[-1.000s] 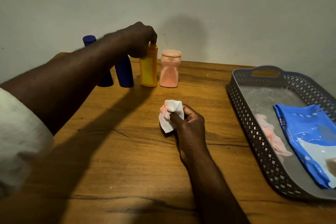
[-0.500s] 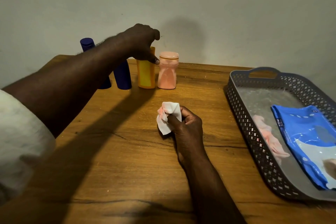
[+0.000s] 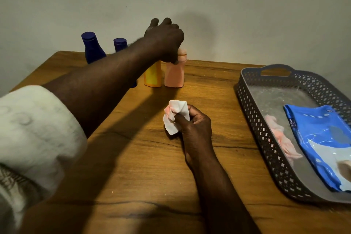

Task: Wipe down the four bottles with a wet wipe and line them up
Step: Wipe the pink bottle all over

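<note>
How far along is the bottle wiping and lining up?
Looks nearly done: two blue bottles, the yellow bottle and the pink bottle stand in a row by the wall. In hand: the left hand reaches over the pink bottle's cap; the right hand grips the wipe. Left: perhaps a final nudge; whether all were wiped isn't visible.

A wooden bench [image 3: 144, 167] is carrying a dark grey tray [image 3: 252, 119] on its right side. The tray is sitting with perforated walls and a cut-out handle at its far end. Inside, a blue pack [image 3: 319, 138] is lying flat toward the near right corner, running past the frame's edge. Just left of the pack, a crumpled pinkish cloth [image 3: 281, 138] is lying on the tray floor, touching or nearly touching the pack. A plain pale wall [image 3: 247, 5] is rising behind the bench, catching a soft shadow.
</note>
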Available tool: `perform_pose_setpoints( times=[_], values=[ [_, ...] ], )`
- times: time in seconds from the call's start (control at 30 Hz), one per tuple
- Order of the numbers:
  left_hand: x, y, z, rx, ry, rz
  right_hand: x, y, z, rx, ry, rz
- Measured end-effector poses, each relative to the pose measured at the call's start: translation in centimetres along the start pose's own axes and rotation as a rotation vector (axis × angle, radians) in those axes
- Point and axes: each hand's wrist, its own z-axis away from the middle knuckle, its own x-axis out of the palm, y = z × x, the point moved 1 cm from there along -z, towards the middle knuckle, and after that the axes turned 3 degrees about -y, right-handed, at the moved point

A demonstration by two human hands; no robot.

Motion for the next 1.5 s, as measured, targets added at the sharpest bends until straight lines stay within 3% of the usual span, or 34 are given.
perform_pose_setpoints(
  times=[0.33, 0.7, 0.83, 0.93, 1.07, 1.2, 1.3, 1.37, 1.5],
  values=[
    [-0.9, 1.4, 1.7, 0.028, 0.062, 0.071, -0.1, 0.2, -0.1, -0.024, -0.005, 0.014],
    [-4.8, 1.5, 7.4, 0.148, 0.314, 0.314, -0.1, -0.3, 0.3, -0.037, 0.031, -0.026],
    [-5.6, 0.9, 11.6, 0.222, 0.421, 0.634, -0.2, -0.3, 0.6, -0.040, 0.092, -0.076],
    [-5.3, 0.7, 15.3, 0.244, 0.408, 0.927, -0.3, -0.8, 1.1, -0.042, 0.154, -0.178],
    [-2.0, 1.3, 19.6, 0.213, 0.113, 1.647, -0.5, -1.6, 2.8, -0.016, 0.187, -0.263],
    [2.2, 4.1, 23.3, 0.149, -0.045, 2.241, -0.6, -2.0, 4.8, 0.001, 0.203, -0.209],
    [4.6, 6.8, 25.2, -0.035, -0.072, 2.445, -0.2, -1.4, 6.3, 0.018, 0.241, -0.297],
    [6.0, 8.0, 26.2, -0.123, -0.202, 2.567, 0.0, -1.0, 7.7, 0.009, 0.240, -0.367],
    [7.9, 9.0, 27.4, -0.171, -0.337, 2.636, 0.3, -1.1, 10.7, 0.001, 0.243, -0.369]
  ],
)
